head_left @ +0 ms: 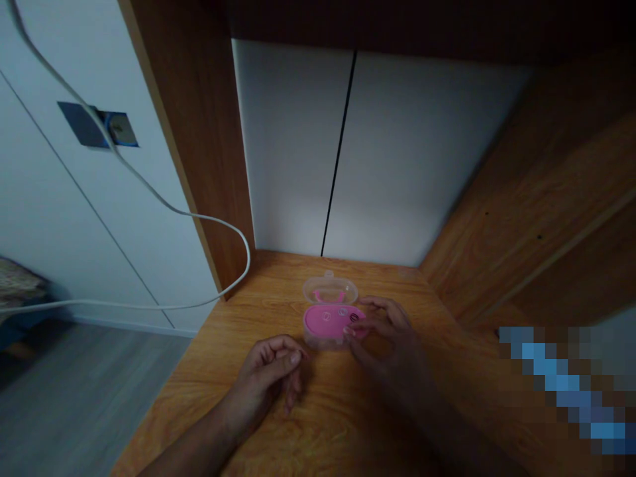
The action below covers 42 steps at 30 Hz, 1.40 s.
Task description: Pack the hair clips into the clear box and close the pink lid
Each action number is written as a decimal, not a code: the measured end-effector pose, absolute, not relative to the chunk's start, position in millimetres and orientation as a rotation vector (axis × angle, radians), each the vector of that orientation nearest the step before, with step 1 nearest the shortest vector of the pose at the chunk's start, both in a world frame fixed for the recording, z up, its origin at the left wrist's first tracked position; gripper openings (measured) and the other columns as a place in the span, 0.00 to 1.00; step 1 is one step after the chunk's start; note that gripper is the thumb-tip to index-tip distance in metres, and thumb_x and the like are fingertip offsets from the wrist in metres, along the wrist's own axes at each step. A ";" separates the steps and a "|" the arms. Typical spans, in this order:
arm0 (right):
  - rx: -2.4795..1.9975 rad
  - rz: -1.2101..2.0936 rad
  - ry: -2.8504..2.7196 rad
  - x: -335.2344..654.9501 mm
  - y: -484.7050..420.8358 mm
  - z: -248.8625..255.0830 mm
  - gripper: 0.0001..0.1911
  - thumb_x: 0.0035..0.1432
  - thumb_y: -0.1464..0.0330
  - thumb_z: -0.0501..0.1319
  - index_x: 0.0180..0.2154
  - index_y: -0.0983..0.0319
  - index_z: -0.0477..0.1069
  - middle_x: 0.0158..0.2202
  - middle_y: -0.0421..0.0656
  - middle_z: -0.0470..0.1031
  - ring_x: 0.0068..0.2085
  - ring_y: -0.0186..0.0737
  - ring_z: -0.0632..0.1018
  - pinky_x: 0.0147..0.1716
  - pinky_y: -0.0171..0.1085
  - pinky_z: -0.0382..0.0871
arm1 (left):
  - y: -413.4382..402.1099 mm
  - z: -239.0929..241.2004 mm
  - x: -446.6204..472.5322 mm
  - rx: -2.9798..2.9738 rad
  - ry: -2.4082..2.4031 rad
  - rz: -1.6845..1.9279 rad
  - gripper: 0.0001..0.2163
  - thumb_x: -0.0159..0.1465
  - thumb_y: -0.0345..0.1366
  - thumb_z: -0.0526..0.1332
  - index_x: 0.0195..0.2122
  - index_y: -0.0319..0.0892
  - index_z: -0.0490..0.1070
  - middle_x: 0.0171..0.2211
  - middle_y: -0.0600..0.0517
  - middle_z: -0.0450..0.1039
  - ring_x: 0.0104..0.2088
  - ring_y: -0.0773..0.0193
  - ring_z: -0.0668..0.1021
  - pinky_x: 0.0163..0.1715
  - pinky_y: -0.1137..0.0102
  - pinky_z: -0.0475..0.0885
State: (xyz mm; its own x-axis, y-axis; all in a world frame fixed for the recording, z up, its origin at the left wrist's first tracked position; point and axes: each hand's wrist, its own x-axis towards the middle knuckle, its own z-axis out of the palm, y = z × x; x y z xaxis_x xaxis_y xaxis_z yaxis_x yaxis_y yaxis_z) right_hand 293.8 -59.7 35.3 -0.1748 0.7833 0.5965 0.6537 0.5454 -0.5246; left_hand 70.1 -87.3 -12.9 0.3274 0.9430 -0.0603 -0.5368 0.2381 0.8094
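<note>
A small oval clear plastic case (325, 342) sits on the wooden surface, its see-through lid (309, 290) tipped up behind it. A pink insert (318, 326) fills the base, with several small round marks or rings on it, one of them dark. Over the insert's right end is my right hand (392, 341), thumb and forefinger tips pinched together at the case's front right. Whatever lies between them is too small to make out. My left hand (271, 371) hovers just left of the case's front, thumb pressed to the curled forefinger and the other fingers drooping; any held item is hidden.
The wooden tabletop (308, 444) runs back to a white panel (293, 152) with a dark seam. Wooden boards stand at left (199, 132) and right (521, 199). A white cable (149, 185) loops past a wall socket (119, 129) to the table's left edge.
</note>
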 end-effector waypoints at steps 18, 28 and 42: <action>-1.288 0.581 -1.700 321.0 -20.8 14.0 0.24 0.56 0.58 0.66 0.53 0.56 0.72 0.57 0.50 0.68 0.58 0.52 0.70 0.55 0.52 0.67 | -86.7 -14.1 65.0 1.365 0.893 1.322 0.12 0.61 0.43 0.67 0.34 0.40 0.68 0.27 0.55 0.64 0.28 0.68 0.67 0.29 0.73 0.64; -0.888 1.260 -1.500 323.2 -30.3 -20.8 0.63 0.41 0.60 0.77 0.69 0.53 0.42 0.69 0.57 0.52 0.62 0.54 0.69 0.58 0.53 0.66 | -24.7 -8.2 78.9 1.607 0.852 1.133 0.64 0.43 0.39 0.79 0.69 0.48 0.29 0.58 0.39 0.61 0.59 0.48 0.69 0.61 0.50 0.61; -0.954 0.705 -1.903 336.4 -45.2 -11.7 0.37 0.59 0.67 0.67 0.65 0.45 0.55 0.62 0.47 0.64 0.63 0.50 0.67 0.62 0.56 0.62 | -37.1 -16.1 80.4 1.681 0.932 1.125 0.50 0.53 0.37 0.74 0.70 0.47 0.43 0.60 0.40 0.68 0.57 0.49 0.74 0.57 0.54 0.70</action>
